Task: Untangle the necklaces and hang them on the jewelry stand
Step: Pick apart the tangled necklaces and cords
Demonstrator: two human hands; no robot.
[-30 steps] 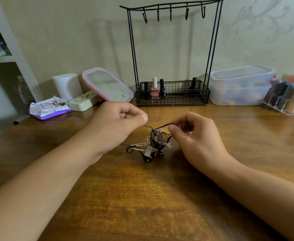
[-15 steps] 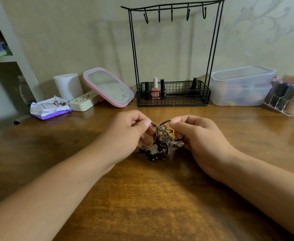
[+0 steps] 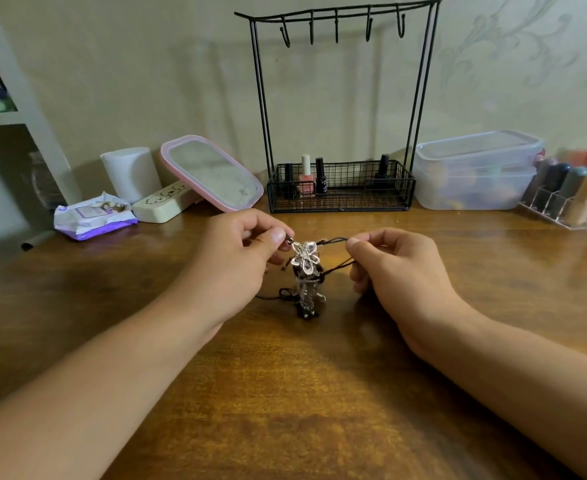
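Necklaces (image 3: pixel 305 271) bunched in one tangled clump, held up over the wooden table (image 3: pixel 285 393) between both hands, lower end hanging down to the tabletop or just above it, contact not discernible; silver flower-shaped pendant (image 3: pixel 305 258) at top of clump, silver chain and dark beads below; black cord (image 3: pixel 333 241) running from top of clump to the right.

Head view, hands: left hand (image 3: pixel 236 261) with thumb and forefinger pinched on the left top of the clump, remaining fingers curled under; right hand (image 3: pixel 399 268) with thumb and forefinger pinched on the black cord, a second strand of cord passing lower toward the curled fingers; hands near each other, clump between them, not touching one another.

Head view, background: jewelry stand (image 3: pixel 340 109) of black wire upright at the back of the table against the wall, well apart from the clump; five hooks on its top bar, all bare; wire basket at its base holding nail polish bottles (image 3: pixel 306 178), one pink, others dark.

Head view, surroundings: pink-rimmed mirror (image 3: pixel 212 173) leaning left of the stand; white cylinder (image 3: pixel 131 173) and cream case (image 3: pixel 164 204) further left; purple-edged wipes packet (image 3: pixel 93 216) at far left; clear lidded container (image 3: pixel 475 171) right of the stand; clear organiser (image 3: pixel 569 199) with tubes at far right.
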